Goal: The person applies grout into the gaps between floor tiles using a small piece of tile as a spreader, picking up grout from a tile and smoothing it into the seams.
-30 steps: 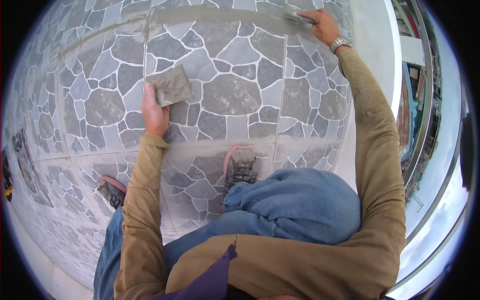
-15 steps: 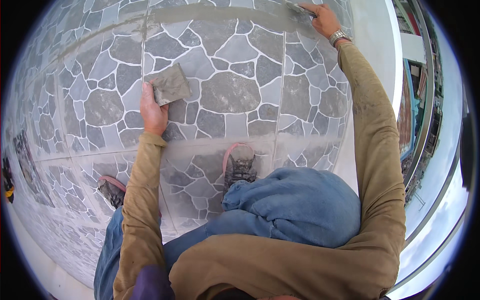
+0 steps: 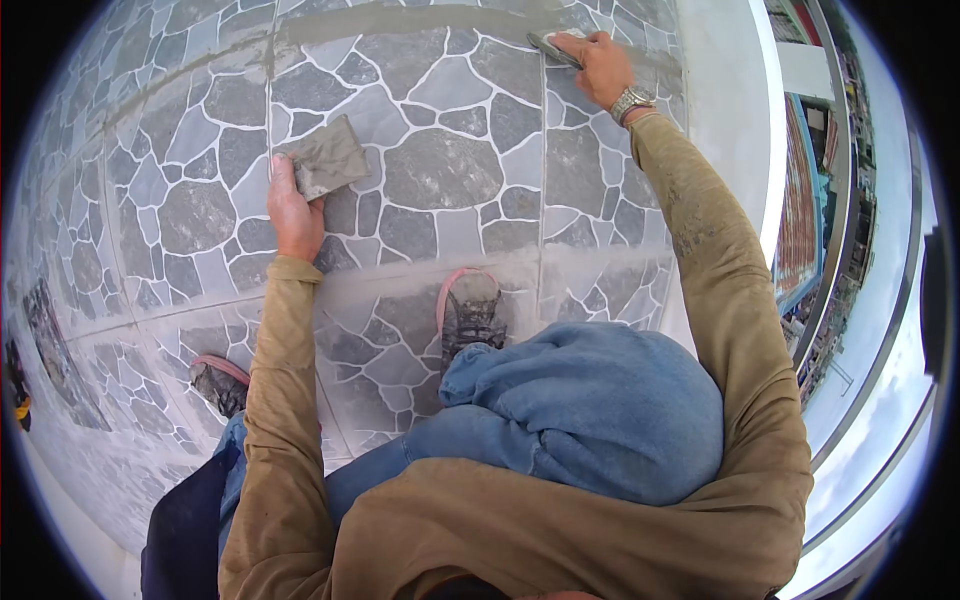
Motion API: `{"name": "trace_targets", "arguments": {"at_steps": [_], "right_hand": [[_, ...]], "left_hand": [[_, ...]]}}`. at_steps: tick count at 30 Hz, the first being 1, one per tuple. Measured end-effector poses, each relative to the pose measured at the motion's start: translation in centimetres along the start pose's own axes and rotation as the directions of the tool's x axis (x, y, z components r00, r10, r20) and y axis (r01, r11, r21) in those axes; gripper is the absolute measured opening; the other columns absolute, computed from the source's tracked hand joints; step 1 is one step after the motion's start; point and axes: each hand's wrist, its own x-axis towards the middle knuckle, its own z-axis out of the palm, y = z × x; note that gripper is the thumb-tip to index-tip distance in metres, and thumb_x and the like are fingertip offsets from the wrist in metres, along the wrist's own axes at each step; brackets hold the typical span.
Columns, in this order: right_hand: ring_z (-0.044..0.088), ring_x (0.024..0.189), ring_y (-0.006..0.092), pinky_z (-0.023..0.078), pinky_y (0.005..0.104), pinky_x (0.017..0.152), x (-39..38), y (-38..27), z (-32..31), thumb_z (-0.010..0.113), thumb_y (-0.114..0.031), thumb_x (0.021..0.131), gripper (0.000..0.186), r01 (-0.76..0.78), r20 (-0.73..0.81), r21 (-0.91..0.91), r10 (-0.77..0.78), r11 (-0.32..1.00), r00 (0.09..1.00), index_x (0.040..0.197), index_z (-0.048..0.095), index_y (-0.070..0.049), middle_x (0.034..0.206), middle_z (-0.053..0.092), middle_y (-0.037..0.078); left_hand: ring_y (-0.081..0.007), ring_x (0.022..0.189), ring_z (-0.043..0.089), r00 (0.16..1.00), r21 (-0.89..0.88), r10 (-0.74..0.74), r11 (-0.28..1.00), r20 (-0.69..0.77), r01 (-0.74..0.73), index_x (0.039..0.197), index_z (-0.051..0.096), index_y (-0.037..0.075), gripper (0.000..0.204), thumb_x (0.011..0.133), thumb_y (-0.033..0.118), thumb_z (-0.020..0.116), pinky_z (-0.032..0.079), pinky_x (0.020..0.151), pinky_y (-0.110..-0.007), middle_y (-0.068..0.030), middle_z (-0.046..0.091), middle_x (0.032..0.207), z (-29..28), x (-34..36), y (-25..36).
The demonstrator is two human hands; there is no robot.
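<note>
My left hand (image 3: 294,212) grips a flat, square plate smeared with grey grout (image 3: 332,158), held over the stone-patterned floor tiles (image 3: 444,168). At the upper right, my right hand (image 3: 600,70) is closed on a small grout-caked tool, perhaps a putty knife (image 3: 554,48); its handle is hidden by my fingers. That tool is at the tile surface, just below a band of wet grey grout (image 3: 420,18) running across the top. A metal watch (image 3: 632,100) is on my right wrist.
My shoe (image 3: 472,310) with a pink edge stands on the tiles, and the other shoe (image 3: 220,384) is farther left. A white ledge (image 3: 730,130) borders the tiles on the right. Beyond it, far below, lie rusty roofs (image 3: 797,215).
My right hand has moved left and slightly down with its tool, away from the grout band's upper edge. The left hand and its plate have shifted slightly left and up in view.
</note>
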Motion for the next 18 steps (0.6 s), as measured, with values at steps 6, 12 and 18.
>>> {"name": "trace_targets", "arguments": {"at_steps": [6, 12, 18], "right_hand": [[0.063, 0.100, 0.0335, 0.056, 0.0450, 0.086, -3.7, -0.1, -2.9, 0.062, -0.013, 0.077, 0.050, -0.020, 0.181, 0.155, -0.009, 0.988, 0.983, 0.126, 0.070, -0.019, 0.116, 0.073, 0.005], [0.068, 0.102, 0.0443, 0.055, 0.0493, 0.090, 0.9, 9.3, -2.8, 0.057, -0.034, 0.083, 0.044, -0.546, 0.159, -0.048, 0.546, 0.836, 0.822, 0.116, 0.072, -0.008, 0.108, 0.072, 0.024], [0.067, 0.100, 0.0461, 0.053, 0.0518, 0.089, 10.4, -3.2, 1.3, 0.059, -0.030, 0.083, 0.043, -0.390, 0.252, 0.008, 0.375, 0.921, 0.892, 0.111, 0.071, -0.001, 0.107, 0.070, 0.029]], "left_hand": [[-0.0181, 0.101, 0.067, 0.996, 0.079, -0.031, 0.997, 0.086, 0.024, 0.125, 0.058, 0.004, 0.044, 0.110, 0.042, 0.039, 0.054, 0.079, -0.034, -0.0083, 0.066, 0.116, 1.4, -0.9, 0.6], [-0.0154, 0.092, 0.068, 0.989, 0.076, -0.045, 0.997, 0.143, 0.035, 0.122, 0.059, 0.006, 0.043, 0.110, 0.042, 0.039, 0.052, 0.068, -0.031, -0.0055, 0.068, 0.111, 3.4, -0.3, 1.1], [-0.0156, 0.091, 0.068, 0.999, 0.045, 0.021, 0.999, -0.046, -0.019, 0.123, 0.058, 0.006, 0.042, 0.110, 0.041, 0.039, 0.051, 0.066, -0.031, -0.0054, 0.068, 0.112, -1.1, -2.5, 2.2]]}}
